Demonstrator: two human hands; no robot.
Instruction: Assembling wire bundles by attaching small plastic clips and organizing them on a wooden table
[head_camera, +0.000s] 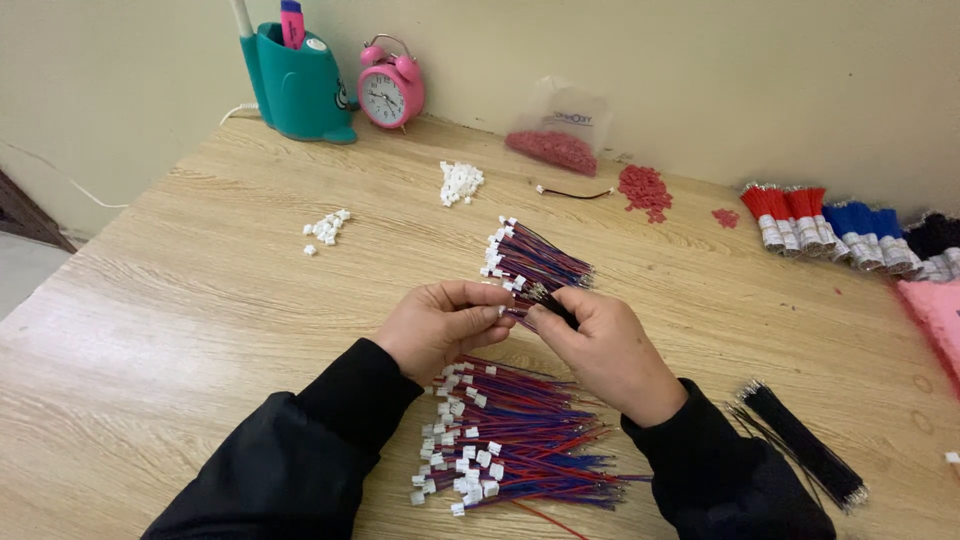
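My left hand (440, 325) and my right hand (605, 350) meet over the middle of a wooden table (180, 300). The left fingers pinch a small white connector with red and blue wires. The right fingers hold a thin black wire (556, 309) against it. Just beyond the hands lies a small bundle of red-and-blue wired connectors (530, 260). A larger heap of the same wired connectors (510, 445) lies under my wrists, near the table's front edge. A bunch of black wires (805, 445) lies to the right of my right forearm.
Loose white connectors sit in two small piles (326, 229) (460, 182). Red connectors (643, 190) and a clear bag of them (555, 135) lie by the wall. Red, blue and black wire bundles (850, 235) line the right edge. A pink alarm clock (390, 88) and a teal pen holder (297, 85) stand at the back left.
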